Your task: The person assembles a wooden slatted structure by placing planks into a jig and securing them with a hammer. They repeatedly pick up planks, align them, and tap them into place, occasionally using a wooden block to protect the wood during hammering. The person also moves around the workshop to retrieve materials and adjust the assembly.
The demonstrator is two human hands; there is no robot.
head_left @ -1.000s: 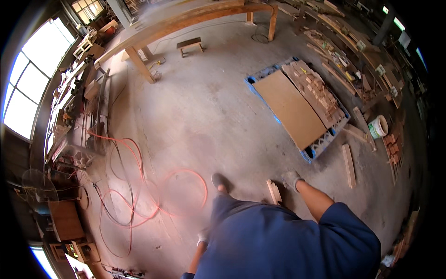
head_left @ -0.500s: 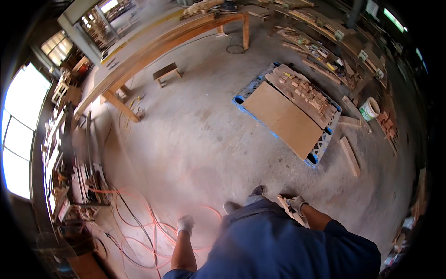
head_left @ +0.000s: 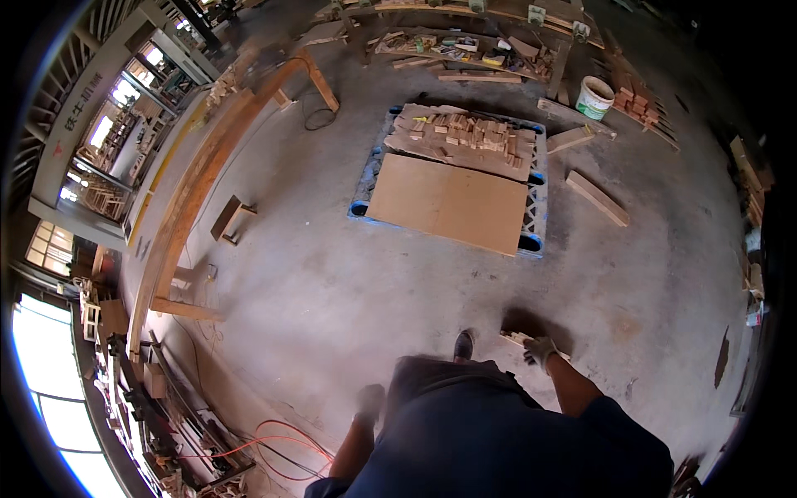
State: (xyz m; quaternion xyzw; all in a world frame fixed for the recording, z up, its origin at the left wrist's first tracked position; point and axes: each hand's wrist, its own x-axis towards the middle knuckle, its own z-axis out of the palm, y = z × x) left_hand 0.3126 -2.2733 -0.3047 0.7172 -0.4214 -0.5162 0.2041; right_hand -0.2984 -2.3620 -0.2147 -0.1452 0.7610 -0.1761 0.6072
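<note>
My right hand (head_left: 541,352), in a grey work glove, is closed around a light wooden piece (head_left: 515,337). One end of the piece sticks out on either side of the hand, low beside my right leg. Its exact shape is partly covered by the glove. My left hand (head_left: 369,402), also gloved, hangs by my left hip, away from any object. Motion smears its fingers, so I cannot tell how they are held. One dark shoe (head_left: 464,344) shows on the concrete floor below me.
Ahead lies a blue-edged pallet (head_left: 362,181) bearing a brown board (head_left: 448,199) and several small wood blocks (head_left: 477,133). Right of it are a loose beam (head_left: 598,197) and a white bucket (head_left: 594,98). A long wooden bench (head_left: 199,166), small stool (head_left: 232,217) and orange hose (head_left: 286,427) are leftward.
My view has swung to the right, so the pallet sits squarer ahead and the hose has slid toward the lower left. The wooden piece stays in my right hand.
</note>
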